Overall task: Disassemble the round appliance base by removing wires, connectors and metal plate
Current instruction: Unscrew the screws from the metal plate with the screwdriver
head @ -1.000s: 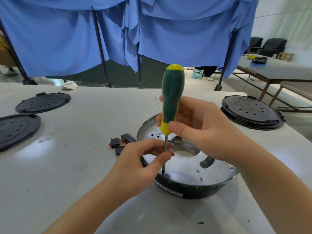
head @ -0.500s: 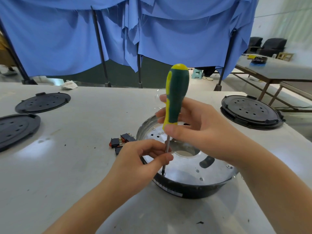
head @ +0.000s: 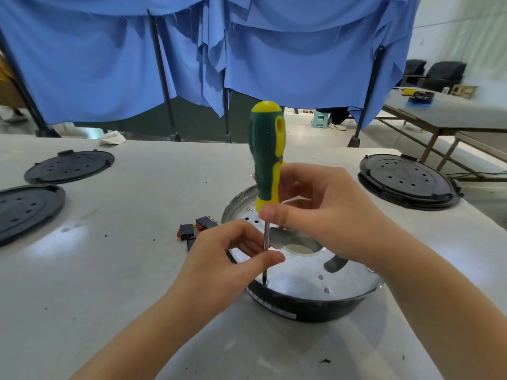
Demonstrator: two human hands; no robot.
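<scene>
The round appliance base (head: 310, 308) is black and sits on the table in front of me. A shiny metal plate (head: 299, 278) with a centre hole covers its top. A green and yellow screwdriver (head: 267, 160) stands upright, its tip on a screw at the plate's near left rim. My right hand (head: 323, 215) grips the lower end of the handle. My left hand (head: 227, 259) pinches the steel shaft between thumb and fingers, just above the plate.
Small black and red switches (head: 196, 230) lie on the table (head: 123, 270) left of the base. Two black round covers (head: 70, 165) (head: 24, 209) lie at far left, another stacked pair (head: 406, 181) at right. Blue curtains hang behind.
The screwdriver handle has turned in my right hand and stands more upright than half a second ago. Both hands stay in place on the tool.
</scene>
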